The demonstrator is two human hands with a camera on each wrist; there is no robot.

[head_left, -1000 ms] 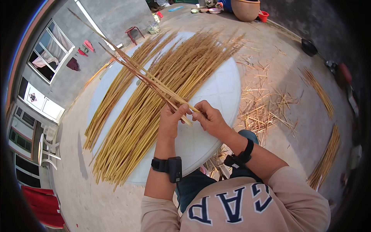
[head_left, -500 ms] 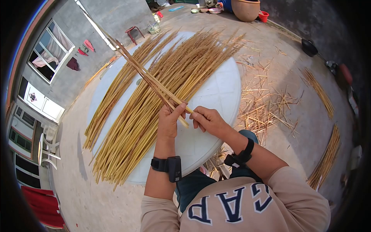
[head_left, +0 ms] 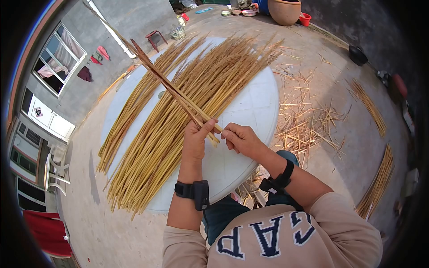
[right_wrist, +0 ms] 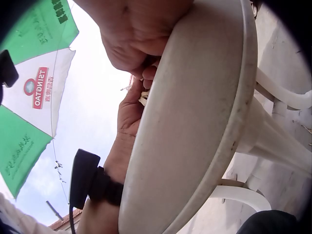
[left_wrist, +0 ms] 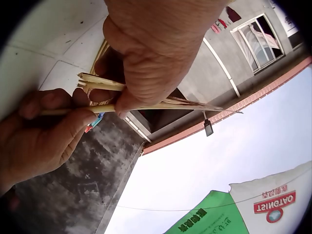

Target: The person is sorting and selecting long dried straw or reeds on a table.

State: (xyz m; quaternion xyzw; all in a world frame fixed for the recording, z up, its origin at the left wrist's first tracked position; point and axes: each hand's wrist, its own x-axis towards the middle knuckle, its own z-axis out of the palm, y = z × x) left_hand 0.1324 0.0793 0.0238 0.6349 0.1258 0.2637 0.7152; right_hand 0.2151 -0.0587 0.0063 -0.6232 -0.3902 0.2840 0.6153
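Observation:
My left hand (head_left: 195,139) grips a few long dry stalks (head_left: 176,94) near their cut ends, thumb on top. They slant up and left over the table. Close to its right, my right hand (head_left: 243,139) pinches the lower end of one stalk, between thumb and fingers. In the left wrist view that pinched stalk (left_wrist: 105,108) runs from the right hand (left_wrist: 44,136) under the left thumb, below the split cut ends (left_wrist: 90,80) of the others. A broad layer of seed-headed stalks (head_left: 152,156) lies beneath on the white round table (head_left: 257,105).
A narrower row of stalks (head_left: 123,120) lies along the table's left side. Broken stalk scraps (head_left: 308,125) litter the ground to the right, with two bundles (head_left: 371,107) farther out. A red stool (head_left: 154,39) and a large clay pot (head_left: 284,12) stand beyond the table.
Both hands have shifted slightly, the right one a little down. The upper ends of the held stalks have drawn closer together. Stalks on the table have not moved.

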